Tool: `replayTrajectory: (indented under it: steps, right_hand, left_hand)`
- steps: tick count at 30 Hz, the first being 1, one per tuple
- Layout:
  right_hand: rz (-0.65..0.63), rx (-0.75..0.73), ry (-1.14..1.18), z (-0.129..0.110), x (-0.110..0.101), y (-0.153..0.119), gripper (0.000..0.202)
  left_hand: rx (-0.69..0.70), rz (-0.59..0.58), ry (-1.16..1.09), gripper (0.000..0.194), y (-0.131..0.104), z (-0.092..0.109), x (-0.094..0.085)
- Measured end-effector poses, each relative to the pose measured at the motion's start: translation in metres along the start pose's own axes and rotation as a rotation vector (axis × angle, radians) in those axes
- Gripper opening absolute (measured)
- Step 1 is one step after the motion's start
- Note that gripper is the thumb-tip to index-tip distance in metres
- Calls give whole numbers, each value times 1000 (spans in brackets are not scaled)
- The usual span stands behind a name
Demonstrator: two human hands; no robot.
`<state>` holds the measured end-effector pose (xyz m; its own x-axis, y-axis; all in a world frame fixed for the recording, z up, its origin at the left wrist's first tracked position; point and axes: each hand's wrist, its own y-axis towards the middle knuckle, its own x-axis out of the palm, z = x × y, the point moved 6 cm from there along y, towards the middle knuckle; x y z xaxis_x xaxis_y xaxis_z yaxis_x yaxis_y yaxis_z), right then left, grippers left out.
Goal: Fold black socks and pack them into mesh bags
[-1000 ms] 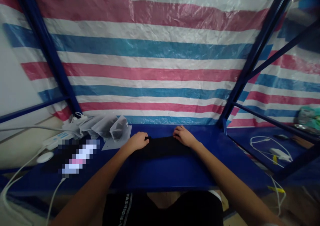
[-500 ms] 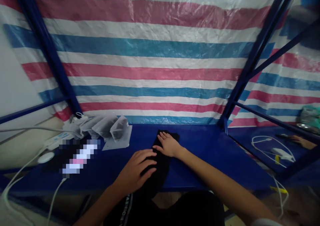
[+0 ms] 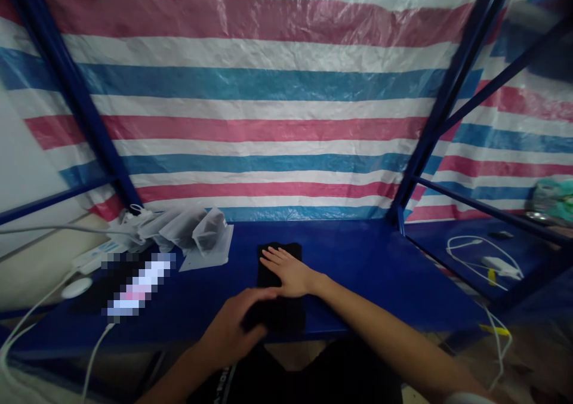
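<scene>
A piece of black cloth [image 3: 286,317], folded into a flat, roughly rectangular shape, lies on the blue tabletop [image 3: 358,261] in front of me. Palm down, my right hand [image 3: 289,273] rests flat on its upper part with the fingers stretched out to the left. My left hand [image 3: 230,326] is at the cloth's lower left side, its fingers reaching over the edge and its thumb apart from them. Its fingertips come close to the right hand's heel; whether they touch the cloth I cannot tell.
Clear plastic packaging [image 3: 208,237], a white power strip [image 3: 101,255], a white round object [image 3: 77,288] and a pixelated phone-like screen [image 3: 141,287] sit at left. Blue posts [image 3: 430,135] flank a striped sheet [image 3: 268,85]. A white cable with adapter [image 3: 501,267] lies at right.
The cloth lies straighter and squarer, shifted slightly left. My right hand has moved left and down with fingers flatter. Another person's hand at the far right is gone from view.
</scene>
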<state>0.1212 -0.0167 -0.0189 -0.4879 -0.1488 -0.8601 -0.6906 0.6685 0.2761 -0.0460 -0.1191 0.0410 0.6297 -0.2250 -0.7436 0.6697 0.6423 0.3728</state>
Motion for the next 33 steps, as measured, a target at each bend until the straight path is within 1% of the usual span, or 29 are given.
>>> replayTrajectory:
  steps: [2, 3, 4, 5, 6, 7, 8, 9, 11, 13, 15, 16, 19, 20, 21, 22, 23, 24, 25, 26, 27, 28, 29, 30, 31, 33]
  right_hand:
    - [46, -44, 175, 7, -7, -2, 76]
    - [105, -27, 274, 15, -15, -3, 64]
    - [202, 20, 364, 24, -25, -6, 53]
    - [328, 93, 435, 36, -37, -9, 46]
    - [462, 181, 481, 48, -48, -14, 45]
    - [574, 267, 503, 59, -58, -20, 49]
    - [644, 343, 504, 68, -64, -25, 53]
    - [662, 406, 488, 74, -68, -28, 55]
    - [588, 489, 416, 84, -68, -30, 50]
    - [499, 526, 324, 90, -65, -30, 46]
    - [449, 541, 270, 95, -60, -29, 46]
    - [422, 543, 266, 96, -57, -28, 41]
    - [349, 537, 302, 98, -50, -24, 30]
    - [351, 520, 315, 96, -52, -22, 29]
    - [375, 489, 325, 92, -56, -21, 28]
    - [425, 442, 328, 87, -63, -21, 27]
    - [496, 381, 317, 79, -72, -21, 26]
    - [577, 310, 290, 70, -84, -23, 24]
    - [657, 238, 251, 61, -96, -25, 22]
    - [725, 174, 203, 51, -107, -29, 22]
    - [773, 125, 155, 43, -116, -33, 21]
    - [795, 86, 117, 37, -122, -36, 19]
    - [784, 58, 92, 32, -125, -39, 17]
    - [741, 39, 82, 30, -125, -41, 16]
    - [665, 25, 81, 30, -122, -42, 16]
    - [463, 19, 94, 34, -109, -43, 18]
  left_hand:
    - [-140, 81, -72, 37, 32, -3, -14]
    - [-175, 103, -78, 37, 51, -7, -19]
    - [-200, 119, -70, 38, 70, -13, -23]
    - [-224, 122, -54, 40, 89, -23, -25]
    - [-245, 113, -34, 43, 106, -35, -26]
    - [-247, 89, -15, 44, 123, -47, -24]
    - [-244, 70, 10, 44, 137, -61, -21]
    - [-250, 58, 42, 43, 148, -75, -17]
    - [-260, 39, 112, 41, 162, -100, -9]
    - [-233, 8, 174, 40, 167, -116, 0]
    - [-195, -38, 191, 41, 166, -125, 6]
    - [-193, -68, 181, 43, 163, -129, 8]
    - [-265, -198, 139, 47, 158, -137, 9]
    - [-287, -237, 133, 47, 158, -137, 8]
    - [-294, -252, 132, 46, 160, -135, 6]
    - [-282, -223, 134, 44, 163, -129, 1]
    - [-249, -149, 138, 40, 166, -122, -5]
    - [-200, -35, 148, 35, 169, -111, -13]
    - [-140, 105, 169, 28, 170, -99, -21]
    - [-77, 242, 201, 22, 168, -87, -29]
    - [-15, 353, 240, 18, 164, -75, -33]
    - [42, 425, 280, 16, 158, -66, -34]
    - [92, 448, 315, 17, 152, -58, -32]
    - [132, 435, 347, 19, 146, -54, -27]
    - [158, 396, 373, 20, 141, -52, -21]
    - [164, 287, 399, 19, 133, -57, -10]
